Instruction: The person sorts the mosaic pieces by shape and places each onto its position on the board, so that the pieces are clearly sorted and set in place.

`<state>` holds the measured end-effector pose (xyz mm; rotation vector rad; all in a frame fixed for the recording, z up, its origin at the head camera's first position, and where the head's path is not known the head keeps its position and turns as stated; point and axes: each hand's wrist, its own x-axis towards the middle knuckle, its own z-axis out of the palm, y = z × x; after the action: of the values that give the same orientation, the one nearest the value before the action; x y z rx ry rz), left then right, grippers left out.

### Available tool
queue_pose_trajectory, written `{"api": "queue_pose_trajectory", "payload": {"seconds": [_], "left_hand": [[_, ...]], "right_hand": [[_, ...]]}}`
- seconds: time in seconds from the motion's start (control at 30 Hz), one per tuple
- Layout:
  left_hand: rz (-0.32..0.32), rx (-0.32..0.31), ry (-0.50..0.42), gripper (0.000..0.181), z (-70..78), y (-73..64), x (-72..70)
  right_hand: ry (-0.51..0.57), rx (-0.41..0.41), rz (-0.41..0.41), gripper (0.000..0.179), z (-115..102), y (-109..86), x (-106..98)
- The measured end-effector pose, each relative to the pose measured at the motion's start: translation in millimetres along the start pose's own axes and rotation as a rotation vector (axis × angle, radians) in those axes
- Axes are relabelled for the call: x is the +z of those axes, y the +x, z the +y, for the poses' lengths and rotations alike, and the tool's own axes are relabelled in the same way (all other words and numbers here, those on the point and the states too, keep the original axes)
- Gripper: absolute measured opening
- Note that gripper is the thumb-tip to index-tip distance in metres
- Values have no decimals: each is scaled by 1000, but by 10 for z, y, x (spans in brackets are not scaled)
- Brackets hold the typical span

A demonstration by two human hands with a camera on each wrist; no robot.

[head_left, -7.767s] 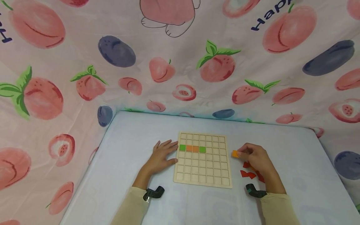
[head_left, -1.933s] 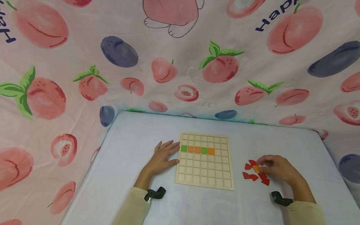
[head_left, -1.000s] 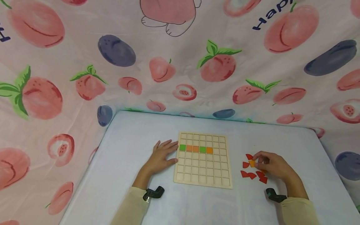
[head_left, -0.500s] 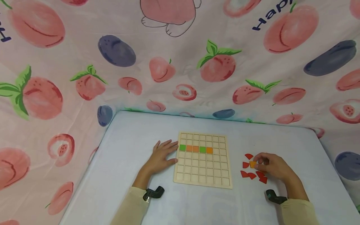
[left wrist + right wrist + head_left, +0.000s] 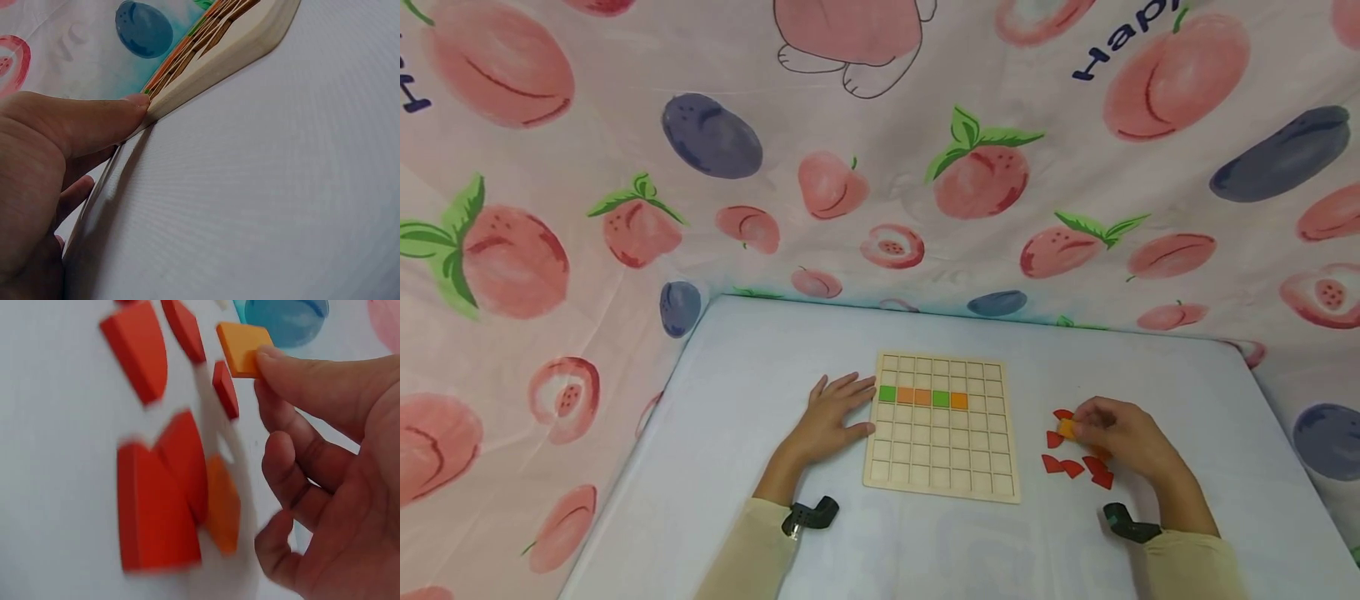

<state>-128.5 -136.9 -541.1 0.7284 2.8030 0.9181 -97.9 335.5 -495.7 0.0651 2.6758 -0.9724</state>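
Between the thumb and forefinger of my right hand (image 5: 1123, 433) an orange square tile (image 5: 244, 349) is pinched, lifted off the table. Several red fan-shaped pieces (image 5: 1052, 464) lie under and around that hand; in the right wrist view another orange piece (image 5: 222, 506) lies beside the nearest red ones. A wooden grid board (image 5: 940, 450) lies flat in the middle, with a row of green and orange squares (image 5: 922, 397) in its cells. My left hand (image 5: 831, 423) rests spread at the board's left edge, and its thumb (image 5: 106, 122) touches the board's side in the left wrist view.
The white table (image 5: 775, 333) meets a fruit-print cloth (image 5: 880, 167) at the back and left. A black wrist camera (image 5: 811, 515) sits on the left wrist and another black camera (image 5: 1127, 525) on the right one.
An orange square has joined the row on the board since the oldest frame. My right hand went back to the loose pieces and has just raised another orange tile. My left hand stays put.
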Motion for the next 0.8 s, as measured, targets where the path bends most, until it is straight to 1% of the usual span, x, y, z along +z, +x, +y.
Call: {"api": "queue_pose_trajectory", "payload": {"seconds": [0.1,0.2,0.27,0.33,0.47,0.67,0.8], "left_hand": [[2,-3,-2,64,1,-2,-5],[1,-3,-2,64,3,-3,-6],[-1,-3,-1,64,3,-3,-3],[-3,-4,1,64,3,-1,0],[-5,-4,4,64,4,8,7],[-3,-7,2,64,0,9,8],[-2,-9,-2,64,3,6,5]], "right_hand": [[51,11,19,30,-90,30,54],[119,19,17,28,-164,63,111],[168,14,13,27,-199,91,144],[210,-9,13,26,-225,119,178],[255,-38,13,26,-279,175,241],[329,-18,-9,27,-406,235,326],[333,-3,-20,28,-474,275,377]]}}
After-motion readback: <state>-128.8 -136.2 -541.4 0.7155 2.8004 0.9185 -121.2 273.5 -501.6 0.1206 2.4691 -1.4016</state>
